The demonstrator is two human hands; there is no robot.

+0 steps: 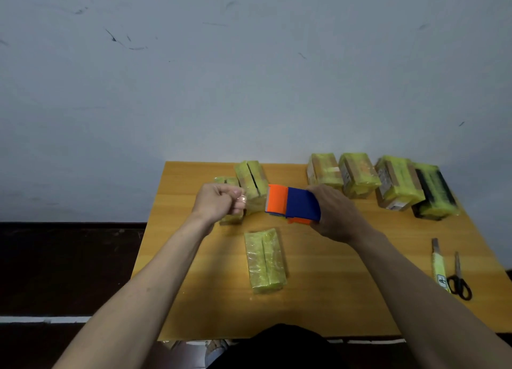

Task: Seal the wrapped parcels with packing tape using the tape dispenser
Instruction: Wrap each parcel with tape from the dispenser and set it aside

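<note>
We cannot make out the clear tape [253,202] stretched between the left hand [219,202] and the tape dispenser [292,205]; only a faint sheen shows. The right hand [336,215] covers the dispenser's rear, and its fingers are hidden behind it. The left hand screens a small parcel [227,181] behind it. The label on the yellow knife [440,269] is too small to read. The counter [346,299] has its near edge partly masked by dark clothing.

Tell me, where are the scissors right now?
The black-handled scissors lie untouched near the right edge of the wooden table, just right of a yellow utility knife and well clear of both hands.
</note>
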